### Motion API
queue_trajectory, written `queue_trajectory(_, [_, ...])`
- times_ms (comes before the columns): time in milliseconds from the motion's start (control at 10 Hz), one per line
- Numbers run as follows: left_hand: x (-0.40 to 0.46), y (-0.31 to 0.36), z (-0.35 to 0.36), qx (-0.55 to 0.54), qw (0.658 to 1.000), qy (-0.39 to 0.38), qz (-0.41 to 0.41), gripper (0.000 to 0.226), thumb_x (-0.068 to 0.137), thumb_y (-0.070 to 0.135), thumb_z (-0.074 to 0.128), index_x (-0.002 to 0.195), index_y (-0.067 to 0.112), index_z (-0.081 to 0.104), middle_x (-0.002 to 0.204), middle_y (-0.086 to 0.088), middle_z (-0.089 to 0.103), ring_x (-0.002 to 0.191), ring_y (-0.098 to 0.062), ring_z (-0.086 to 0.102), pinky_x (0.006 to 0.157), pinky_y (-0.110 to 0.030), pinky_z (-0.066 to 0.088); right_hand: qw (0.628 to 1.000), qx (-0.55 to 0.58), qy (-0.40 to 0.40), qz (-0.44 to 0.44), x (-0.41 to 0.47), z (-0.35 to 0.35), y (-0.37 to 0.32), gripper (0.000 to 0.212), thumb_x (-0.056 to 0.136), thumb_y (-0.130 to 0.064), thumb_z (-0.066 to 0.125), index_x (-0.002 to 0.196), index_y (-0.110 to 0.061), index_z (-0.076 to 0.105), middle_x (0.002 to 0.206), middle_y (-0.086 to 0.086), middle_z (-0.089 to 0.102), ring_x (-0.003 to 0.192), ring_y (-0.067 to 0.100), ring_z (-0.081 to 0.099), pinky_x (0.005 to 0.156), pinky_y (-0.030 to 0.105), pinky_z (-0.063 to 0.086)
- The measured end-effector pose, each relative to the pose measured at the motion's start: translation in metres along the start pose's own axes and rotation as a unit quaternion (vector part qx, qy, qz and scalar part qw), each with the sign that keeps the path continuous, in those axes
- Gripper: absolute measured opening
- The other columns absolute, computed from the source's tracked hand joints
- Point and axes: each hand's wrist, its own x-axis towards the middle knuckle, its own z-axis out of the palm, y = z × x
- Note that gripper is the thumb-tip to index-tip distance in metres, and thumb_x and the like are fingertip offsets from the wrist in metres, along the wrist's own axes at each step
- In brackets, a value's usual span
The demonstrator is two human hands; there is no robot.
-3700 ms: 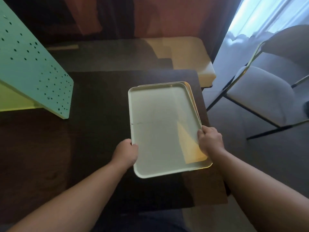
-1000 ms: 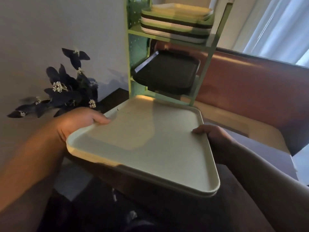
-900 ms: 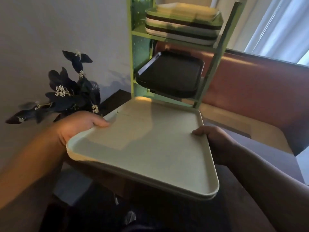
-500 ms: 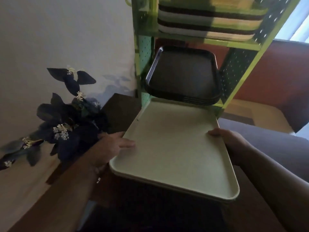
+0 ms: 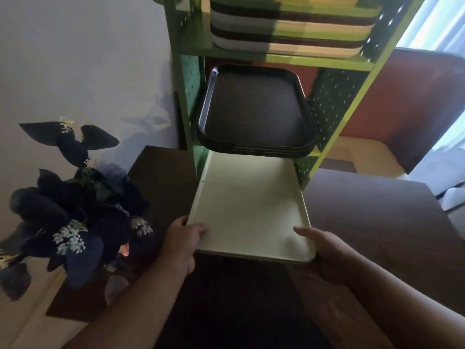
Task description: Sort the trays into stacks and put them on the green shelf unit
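- A dark brown table point(image 5: 377, 222) fills the lower view, its far left corner meeting a pale wall point(image 5: 88, 59).
- The green shelf unit point(image 5: 334, 127) stands at the table's far edge, its side panels perforated.
- Pale cream trays point(image 5: 249, 210), at least two stacked, sit half inside the bottom level, near end sticking out over the table.
- The left hand point(image 5: 183, 238) grasps the stack's near left corner, thumb on top; the right hand point(image 5: 327, 253) cups the near right corner, fingers curled around the rim.
- A stack of black trays point(image 5: 254, 114) fills the middle shelf; mixed striped trays point(image 5: 289, 28) sit above.
- Dark blue artificial flowers point(image 5: 75, 210) stand by the table's left edge.
- A reddish-brown seat back point(image 5: 415, 109) and bright curtains point(image 5: 448, 34) lie beyond.
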Motion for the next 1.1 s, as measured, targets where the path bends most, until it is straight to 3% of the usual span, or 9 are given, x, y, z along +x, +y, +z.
queue_trajectory(100, [0.028, -0.011, 0.01, -0.103, 0.993, 0.044, -0.021, 0.044, 0.075, -0.003, 0.066, 0.118, -0.007, 0.067, 0.096, -0.022, 0.069, 0.092, -0.037, 0.068, 0.082, -0.049, 0.055, 0.996, -0.083, 0.01, 0.028, 0.002, 0.01, 0.009, 0.026, 0.097, -0.014, 0.058, 0.107, 0.01, 0.06, 0.062, 0.016, 0.068, 0.047, 0.026, 0.067, 0.047, 0.03, 0.051])
queue_trajectory(200, [0.046, -0.022, 0.019, -0.119, 0.99, 0.065, -0.028, 0.047, 0.067, -0.001, 0.062, 0.113, -0.009, 0.07, 0.095, -0.023, 0.071, 0.096, -0.041, 0.071, 0.079, -0.044, 0.054, 0.991, -0.117, 0.067, 0.023, 0.017, 0.02, 0.009, 0.013, 0.093, -0.001, 0.054, 0.094, 0.011, 0.059, 0.055, 0.014, 0.063, 0.042, 0.021, 0.066, 0.047, 0.027, 0.051])
queue_trajectory(300, [0.049, -0.014, 0.03, -0.109, 0.993, 0.051, -0.019, 0.037, 0.082, -0.007, 0.059, 0.118, -0.005, 0.065, 0.095, -0.019, 0.069, 0.082, -0.03, 0.066, 0.072, -0.035, 0.051, 0.992, -0.047, 0.113, 0.003, 0.038, 0.028, 0.006, 0.016, 0.094, -0.001, 0.053, 0.101, 0.01, 0.061, 0.062, 0.014, 0.065, 0.041, 0.016, 0.061, 0.04, 0.022, 0.049])
queue_trajectory(400, [0.059, -0.002, 0.045, -0.101, 0.994, 0.036, -0.007, 0.034, 0.086, -0.004, 0.059, 0.119, 0.003, 0.062, 0.094, -0.014, 0.064, 0.086, -0.028, 0.061, 0.072, -0.034, 0.046, 0.99, 0.043, 0.135, -0.024, 0.055, 0.032, -0.002, 0.013, 0.098, -0.006, 0.05, 0.105, 0.0, 0.061, 0.077, 0.01, 0.061, 0.053, 0.015, 0.06, 0.049, 0.026, 0.047])
queue_trajectory(600, [0.085, 0.014, 0.052, -0.064, 0.997, -0.026, -0.017, 0.011, 0.087, 0.001, 0.059, 0.092, 0.01, 0.06, 0.111, -0.015, 0.058, 0.1, -0.028, 0.058, 0.096, -0.043, 0.051, 0.99, -0.005, 0.13, -0.047, 0.064, 0.034, -0.022, 0.018, 0.1, 0.001, 0.046, 0.09, -0.001, 0.06, 0.087, 0.018, 0.067, 0.075, 0.025, 0.07, 0.074, 0.037, 0.056])
queue_trajectory(700, [0.09, 0.016, 0.054, -0.087, 0.996, -0.027, -0.008, 0.024, 0.09, -0.001, 0.058, 0.113, -0.004, 0.061, 0.111, -0.019, 0.062, 0.092, -0.027, 0.064, 0.091, -0.043, 0.054, 0.989, -0.023, 0.136, -0.053, 0.073, 0.032, -0.028, 0.018, 0.099, 0.001, 0.045, 0.09, 0.0, 0.061, 0.095, 0.019, 0.071, 0.084, 0.029, 0.073, 0.086, 0.044, 0.058])
queue_trajectory(800, [0.092, 0.018, 0.058, -0.074, 0.997, -0.003, 0.013, 0.039, 0.093, -0.001, 0.059, 0.131, -0.01, 0.056, 0.112, -0.02, 0.066, 0.088, -0.024, 0.063, 0.077, -0.036, 0.051, 0.99, -0.052, 0.123, -0.037, 0.074, 0.031, -0.031, 0.015, 0.1, -0.006, 0.046, 0.095, -0.002, 0.06, 0.084, 0.012, 0.066, 0.057, 0.016, 0.066, 0.062, 0.031, 0.056])
queue_trajectory(900, [0.09, 0.022, 0.061, -0.036, 0.998, 0.031, 0.027, 0.051, 0.091, 0.005, 0.063, 0.14, -0.01, 0.052, 0.143, -0.023, 0.057, 0.114, -0.026, 0.054, 0.091, -0.035, 0.04, 0.99, -0.084, 0.11, -0.03, 0.073, 0.024, -0.038, 0.016, 0.1, -0.01, 0.047, 0.102, 0.0, 0.06, 0.085, 0.013, 0.061, 0.052, 0.014, 0.057, 0.053, 0.026, 0.046])
queue_trajectory(1100, [0.057, 0.027, 0.081, 0.167, 0.967, 0.128, 0.144, 0.084, 0.091, 0.019, 0.065, 0.16, -0.002, 0.023, 0.163, -0.022, 0.034, 0.148, -0.037, 0.039, 0.103, -0.039, 0.041, 0.988, -0.125, 0.078, -0.047, 0.068, -0.003, -0.064, 0.016, 0.099, -0.014, 0.05, 0.097, -0.003, 0.061, 0.094, 0.015, 0.065, 0.07, 0.021, 0.063, 0.064, 0.032, 0.053])
